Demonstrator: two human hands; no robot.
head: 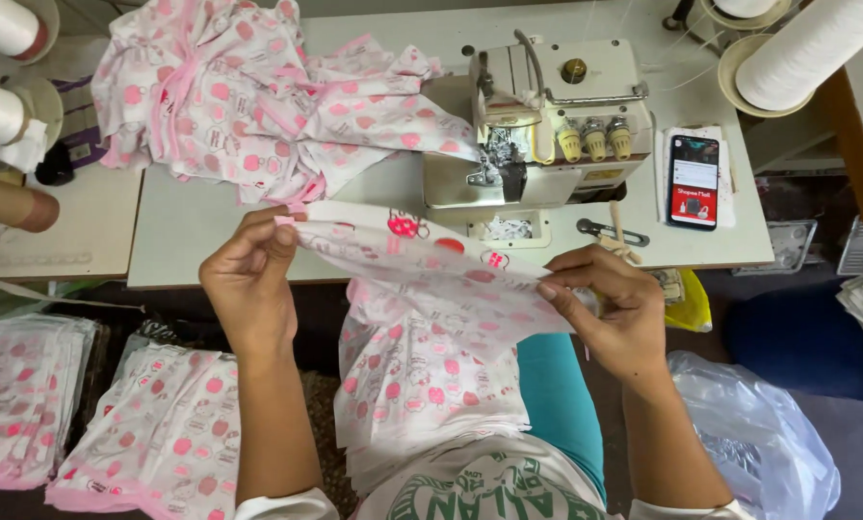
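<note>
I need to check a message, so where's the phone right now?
The phone lies face up on the table, right of the sewing machine, beyond the right hand.

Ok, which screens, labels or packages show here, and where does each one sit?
Phone: flat on the table right of the sewing machine, lit screen, red and dark.
Yellow label: small strip on the machine's front.
Clear plastic bag: crumpled, lower right by the right hand.
</note>
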